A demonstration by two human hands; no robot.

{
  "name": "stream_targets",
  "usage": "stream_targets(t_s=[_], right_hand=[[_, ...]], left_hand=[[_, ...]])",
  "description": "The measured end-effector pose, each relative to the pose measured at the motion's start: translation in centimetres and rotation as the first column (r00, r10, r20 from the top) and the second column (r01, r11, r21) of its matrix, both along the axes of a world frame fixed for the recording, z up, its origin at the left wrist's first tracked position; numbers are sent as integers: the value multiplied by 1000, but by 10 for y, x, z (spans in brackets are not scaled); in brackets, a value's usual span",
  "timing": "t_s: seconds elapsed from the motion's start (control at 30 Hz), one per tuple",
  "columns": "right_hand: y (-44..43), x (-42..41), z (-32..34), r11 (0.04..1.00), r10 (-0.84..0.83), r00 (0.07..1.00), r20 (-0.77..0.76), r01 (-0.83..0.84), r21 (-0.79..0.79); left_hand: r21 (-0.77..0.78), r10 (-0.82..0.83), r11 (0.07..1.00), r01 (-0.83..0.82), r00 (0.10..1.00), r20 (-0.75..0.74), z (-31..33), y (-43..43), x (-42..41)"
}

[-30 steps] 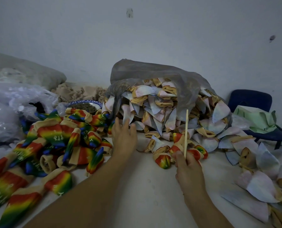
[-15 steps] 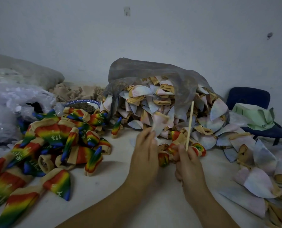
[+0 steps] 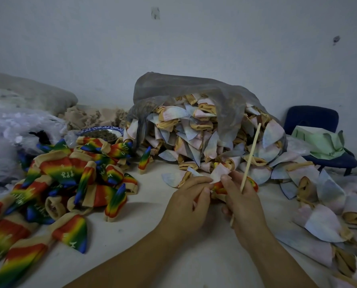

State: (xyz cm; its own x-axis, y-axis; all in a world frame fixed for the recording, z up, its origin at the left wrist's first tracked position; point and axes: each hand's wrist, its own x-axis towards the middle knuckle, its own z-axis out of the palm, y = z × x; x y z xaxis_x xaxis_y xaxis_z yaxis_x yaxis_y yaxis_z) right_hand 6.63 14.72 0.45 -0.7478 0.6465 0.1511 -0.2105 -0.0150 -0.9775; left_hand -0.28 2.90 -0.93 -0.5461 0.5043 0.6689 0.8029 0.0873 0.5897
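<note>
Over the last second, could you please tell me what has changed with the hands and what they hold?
The left hand lifted off the table beside the rainbow pile, took a pale piece from by the bag and brought it toward the right hand; both now pinch it. The right hand still grips the wooden stick, tilted slightly more rightward. Bag, rainbow pile and chair stayed put.
</note>
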Motion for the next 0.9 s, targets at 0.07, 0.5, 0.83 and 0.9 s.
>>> stream_targets(t_s=[0.07,0.5,0.83,0.9], right_hand=[[1,-1,-1,1000,-5,1000,-2,5,-16],[-6,-5,-5,881,-76,992,98,20,473],[-23,-3,3,862,-3,993,116,-56,504],[-23,-3,5,881,-25,994,104,-27,472]], left_hand=[[21,-2,1000,2,1000,-6,0,0,-1],[191,-71,981,-30,863,501,-2,-1,-14],[256,-204,966,30,698,686,0,-2,-19],[255,-223,965,58,695,684,-1,-1,-18]])
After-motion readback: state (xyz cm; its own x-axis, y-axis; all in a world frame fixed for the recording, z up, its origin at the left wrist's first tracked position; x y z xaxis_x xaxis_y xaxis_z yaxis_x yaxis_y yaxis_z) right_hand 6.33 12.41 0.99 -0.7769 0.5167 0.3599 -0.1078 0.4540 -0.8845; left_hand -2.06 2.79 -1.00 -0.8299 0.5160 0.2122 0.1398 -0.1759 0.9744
